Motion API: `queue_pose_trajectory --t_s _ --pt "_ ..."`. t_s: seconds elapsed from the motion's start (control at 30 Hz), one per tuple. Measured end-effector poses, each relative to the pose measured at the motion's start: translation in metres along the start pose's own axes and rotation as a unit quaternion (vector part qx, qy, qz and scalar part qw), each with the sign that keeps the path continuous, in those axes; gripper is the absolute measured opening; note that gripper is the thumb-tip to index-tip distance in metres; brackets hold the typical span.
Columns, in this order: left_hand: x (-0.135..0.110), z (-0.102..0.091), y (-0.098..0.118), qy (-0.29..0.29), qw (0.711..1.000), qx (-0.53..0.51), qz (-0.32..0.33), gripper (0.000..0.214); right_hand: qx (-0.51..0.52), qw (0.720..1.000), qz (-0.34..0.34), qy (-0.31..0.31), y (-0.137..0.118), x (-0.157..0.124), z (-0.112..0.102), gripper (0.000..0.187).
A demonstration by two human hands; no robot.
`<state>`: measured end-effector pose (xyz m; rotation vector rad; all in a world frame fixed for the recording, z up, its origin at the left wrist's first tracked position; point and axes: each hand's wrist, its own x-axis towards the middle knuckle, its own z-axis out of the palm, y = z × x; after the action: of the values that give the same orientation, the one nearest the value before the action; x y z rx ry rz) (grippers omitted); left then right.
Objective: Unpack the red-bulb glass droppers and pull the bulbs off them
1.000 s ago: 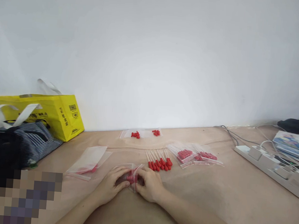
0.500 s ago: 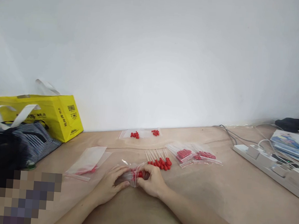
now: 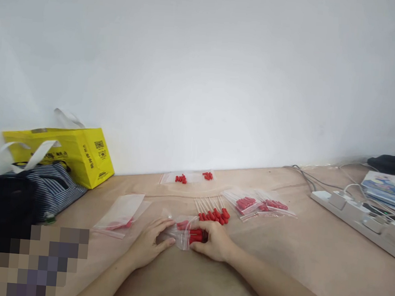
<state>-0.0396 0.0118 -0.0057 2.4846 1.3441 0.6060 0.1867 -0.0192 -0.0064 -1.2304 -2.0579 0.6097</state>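
A clear zip bag (image 3: 181, 242) lies between my hands on the table, with red-bulbed droppers partly inside it. My left hand (image 3: 151, 240) has thumb and fingers closed on the bag's left end. At the bag's mouth, my right hand (image 3: 215, 240) grips the red bulbs of the droppers (image 3: 195, 236), which stick out past the seal strip. Just beyond it, a row of loose droppers (image 3: 214, 213) lies with thin pale stems pointing away and red bulbs toward me. How many are in the bag I cannot tell.
Filled zip bags (image 3: 247, 204) lie to the right, flat zip bags (image 3: 124, 215) to the left. Red bulbs (image 3: 181, 179) rest on a clear bag by the wall. A power strip (image 3: 352, 219) with cables stands right; a yellow bag (image 3: 90, 158) and striped bag (image 3: 57, 191) stand left.
My right hand has shifted right, and more of the red bulbs show outside the bag's mouth. My left hand stays on the bag's left end. The view has shifted slightly.
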Motion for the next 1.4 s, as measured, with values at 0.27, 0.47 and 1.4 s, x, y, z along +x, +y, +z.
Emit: queue_pose_trajectory --t_s 0.27,0.47,1.4 --pt "0.000 -0.003 0.005 -0.006 1.000 0.012 -0.005 0.039 0.038 0.999 0.005 -0.008 0.018 -0.022 -0.017 0.032" --pt "0.000 -0.003 0.004 -0.013 1.000 0.017 -0.010 0.039 0.198 0.977 0.073 0.013 0.046 -0.032 -0.031 0.029" --pt "0.000 -0.003 0.004 -0.021 0.999 0.020 -0.021 0.041 -0.279 0.951 0.053 0.120 0.039 0.006 -0.034 0.029"
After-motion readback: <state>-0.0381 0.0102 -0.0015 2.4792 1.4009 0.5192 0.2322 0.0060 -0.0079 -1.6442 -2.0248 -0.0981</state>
